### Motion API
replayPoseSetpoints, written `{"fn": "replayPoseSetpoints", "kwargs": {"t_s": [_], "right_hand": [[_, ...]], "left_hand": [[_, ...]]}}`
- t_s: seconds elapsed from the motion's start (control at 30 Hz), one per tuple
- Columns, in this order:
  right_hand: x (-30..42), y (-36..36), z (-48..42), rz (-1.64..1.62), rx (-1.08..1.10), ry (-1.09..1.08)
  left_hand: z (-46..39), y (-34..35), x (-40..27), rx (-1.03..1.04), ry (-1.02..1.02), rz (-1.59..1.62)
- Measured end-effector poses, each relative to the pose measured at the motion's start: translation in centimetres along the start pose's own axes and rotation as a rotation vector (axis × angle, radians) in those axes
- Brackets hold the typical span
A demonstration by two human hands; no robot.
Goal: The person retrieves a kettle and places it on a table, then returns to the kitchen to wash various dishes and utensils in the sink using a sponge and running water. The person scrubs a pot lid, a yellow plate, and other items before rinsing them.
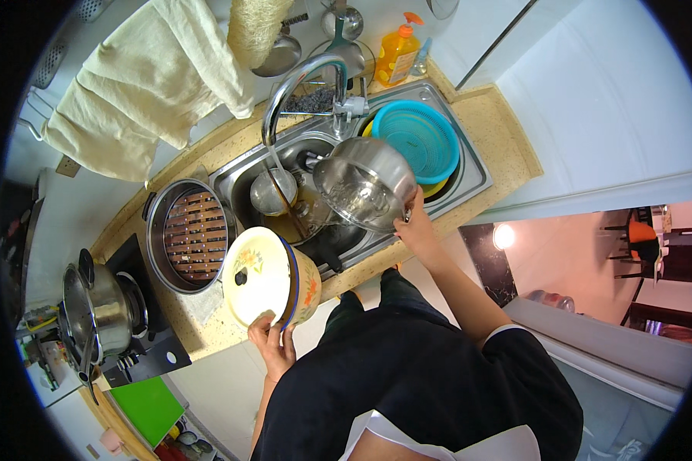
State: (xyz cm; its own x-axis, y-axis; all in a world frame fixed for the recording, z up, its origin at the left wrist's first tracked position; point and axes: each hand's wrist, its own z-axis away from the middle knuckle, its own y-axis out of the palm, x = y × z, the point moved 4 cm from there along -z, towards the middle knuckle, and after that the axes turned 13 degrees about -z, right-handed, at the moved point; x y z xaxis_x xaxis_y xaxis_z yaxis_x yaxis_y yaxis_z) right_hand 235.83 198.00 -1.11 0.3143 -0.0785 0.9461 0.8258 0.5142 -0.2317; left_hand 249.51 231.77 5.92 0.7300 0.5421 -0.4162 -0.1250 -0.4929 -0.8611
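My right hand (418, 227) grips the near rim or handle of a stainless steel pot (375, 178), which is tilted over the sink (478, 167) with water inside it. My left hand (274, 343) is at the lower edge of a cream enamel basin (308, 282) with printed flowers, its fingers on the cream lid (256, 271) with a black knob. Water runs from the chrome faucet (300, 75) into the left bowl, where a metal ladle or strainer (273, 192) and wooden chopsticks (285, 201) lie. A dark handle shows at the sink's front edge.
A steamer pot (150, 242) with a slatted rack stands left of the sink. Further left, a steel pot (111, 308) sits on the black stove (155, 340). A blue plastic colander (418, 141) rests in the right bowl. Behind are a soap bottle (396, 55) and a hanging cloth (150, 75).
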Motion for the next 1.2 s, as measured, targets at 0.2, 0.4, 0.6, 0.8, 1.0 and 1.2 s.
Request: {"fn": "replayPoseSetpoints", "kwargs": {"t_s": [0.2, 0.4, 0.6, 0.8, 1.0, 1.2], "right_hand": [[2.4, 1.6, 1.4, 0.428, 0.043, -0.263], [2.7, 0.4, 1.7, 0.529, 0.067, -0.444], [2.7, -3.1, 1.0, 0.58, 0.021, -0.623], [2.9, -9.1, -1.8, 0.442, -0.144, -0.63], [0.3, -21.8, -8.1, -0.084, -0.306, -0.165], [-6.7, -31.9, -15.5, -0.782, -0.178, 0.309]], "left_hand": [[-0.5, -0.3, 0.0, 0.022, 0.031, -0.018], [-0.3, 0.2, -0.8, 0.003, 0.026, 0.0], [-0.4, 1.8, -2.8, -0.01, 0.06, -0.056], [-0.5, 4.2, -5.1, -0.035, 0.096, -0.097], [-2.3, 5.8, -9.4, 0.001, 0.052, -0.074], [-4.4, 7.3, -13.5, 0.002, 0.078, -0.11]]}}
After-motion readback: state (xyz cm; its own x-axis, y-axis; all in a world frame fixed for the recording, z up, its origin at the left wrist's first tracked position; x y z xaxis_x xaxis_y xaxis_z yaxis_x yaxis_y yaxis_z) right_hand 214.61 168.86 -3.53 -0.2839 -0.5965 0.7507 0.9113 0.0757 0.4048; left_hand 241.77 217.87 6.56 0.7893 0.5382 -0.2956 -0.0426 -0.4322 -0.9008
